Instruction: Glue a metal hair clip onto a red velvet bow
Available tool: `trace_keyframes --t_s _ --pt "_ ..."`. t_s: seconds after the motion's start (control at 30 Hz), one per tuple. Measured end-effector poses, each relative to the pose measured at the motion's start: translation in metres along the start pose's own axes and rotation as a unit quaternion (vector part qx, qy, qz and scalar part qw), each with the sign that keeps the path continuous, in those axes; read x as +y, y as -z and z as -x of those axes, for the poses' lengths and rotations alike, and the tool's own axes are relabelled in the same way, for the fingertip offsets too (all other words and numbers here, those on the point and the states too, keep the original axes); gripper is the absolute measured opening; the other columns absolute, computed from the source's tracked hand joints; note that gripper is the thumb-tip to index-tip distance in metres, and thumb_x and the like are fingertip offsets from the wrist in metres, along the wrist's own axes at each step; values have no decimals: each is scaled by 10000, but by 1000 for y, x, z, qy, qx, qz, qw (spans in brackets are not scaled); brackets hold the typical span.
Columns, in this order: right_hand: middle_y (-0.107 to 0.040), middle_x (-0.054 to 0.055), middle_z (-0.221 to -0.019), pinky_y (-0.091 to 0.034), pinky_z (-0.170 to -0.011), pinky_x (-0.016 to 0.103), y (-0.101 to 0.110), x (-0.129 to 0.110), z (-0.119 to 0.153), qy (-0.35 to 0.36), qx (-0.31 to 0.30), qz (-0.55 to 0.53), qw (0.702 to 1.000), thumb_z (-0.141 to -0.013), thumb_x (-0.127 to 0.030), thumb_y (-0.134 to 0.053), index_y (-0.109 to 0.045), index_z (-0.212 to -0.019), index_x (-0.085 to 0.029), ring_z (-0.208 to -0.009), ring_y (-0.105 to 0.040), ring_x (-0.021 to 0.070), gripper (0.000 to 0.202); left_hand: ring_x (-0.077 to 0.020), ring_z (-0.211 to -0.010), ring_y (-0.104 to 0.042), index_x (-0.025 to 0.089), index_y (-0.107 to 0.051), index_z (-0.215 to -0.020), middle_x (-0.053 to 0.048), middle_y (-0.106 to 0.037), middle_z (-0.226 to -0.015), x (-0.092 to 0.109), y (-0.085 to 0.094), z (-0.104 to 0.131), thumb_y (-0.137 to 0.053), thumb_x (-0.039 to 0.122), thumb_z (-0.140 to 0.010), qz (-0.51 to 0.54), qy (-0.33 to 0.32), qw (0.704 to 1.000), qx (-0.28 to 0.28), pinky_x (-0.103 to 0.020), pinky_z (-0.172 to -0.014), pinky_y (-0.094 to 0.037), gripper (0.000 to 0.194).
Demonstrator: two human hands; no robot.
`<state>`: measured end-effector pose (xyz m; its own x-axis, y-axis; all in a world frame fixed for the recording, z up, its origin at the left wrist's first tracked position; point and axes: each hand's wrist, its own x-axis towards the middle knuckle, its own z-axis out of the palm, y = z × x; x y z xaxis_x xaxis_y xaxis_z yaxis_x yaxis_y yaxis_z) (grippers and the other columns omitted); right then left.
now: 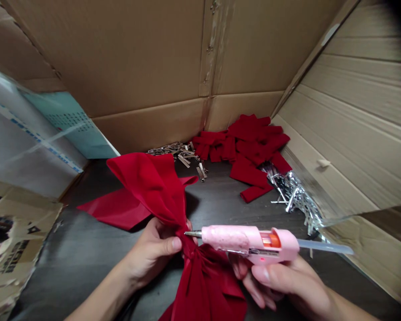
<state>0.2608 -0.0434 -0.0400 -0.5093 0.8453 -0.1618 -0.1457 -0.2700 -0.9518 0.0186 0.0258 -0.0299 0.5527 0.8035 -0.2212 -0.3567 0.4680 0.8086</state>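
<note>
A: Where is the red bow [172, 209], and what has hold of it?

B: It's over the near half of the dark surface [214, 200], left of centre, its lower tails running toward the near edge. Your left hand [152, 249] grips it by the gathered middle [188, 254], thumb in front, the other fingers behind.

A: And your right hand [282, 285]?

B: Its fingers grip the pink glue gun [247, 243] from below. The gun lies nearly level, its glue stick [324, 246] pointing toward the surface's right edge.

A: Is the nozzle [193, 233] on the cloth?

B: It's right at the gather, but from above I can't tell whether it touches or stops just short.

A: So how do you place the glue well?

B: Pinch firmly so the pleats don't spread, and mind your left thumb: that metal tip is probably hot. Aim into the fold, squeeze gently, then lift away with a small twist so no string trails across the loops.

A: Anything nearby?

B: Metal clips [183, 160] lie along the far edge, red strips [250, 140] toward the far right corner, silver ties [292, 191] by the right edge. Don't sweep the stick through those ties.
</note>
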Motion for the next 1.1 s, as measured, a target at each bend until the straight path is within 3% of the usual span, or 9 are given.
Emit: trace_keyframes --t_s 0.87,1.1 --pt "-507 16 -523 -230 -410 198 -1 -4 0 -14 4 9 1000 -818 -587 -534 -548 -621 -125 -429 -380 62 502 -140 -690 -612 120 -694 -869 -55 -667 -808 2 -1 -1 -857 274 -607 -8 -3 1000 0 -227 -662 -490 345" --pt "-526 14 -542 -247 -411 187 -1 -3 1 -22 4 9 1000 -819 -581 -542 -594 -753 -109 -429 -398 63 480 -124 -670 -573 112 -685 -851 -41 -635 -765 3 0 0 -863 296 -593 -23 -5 1000 5 -210 -631 -457 363"
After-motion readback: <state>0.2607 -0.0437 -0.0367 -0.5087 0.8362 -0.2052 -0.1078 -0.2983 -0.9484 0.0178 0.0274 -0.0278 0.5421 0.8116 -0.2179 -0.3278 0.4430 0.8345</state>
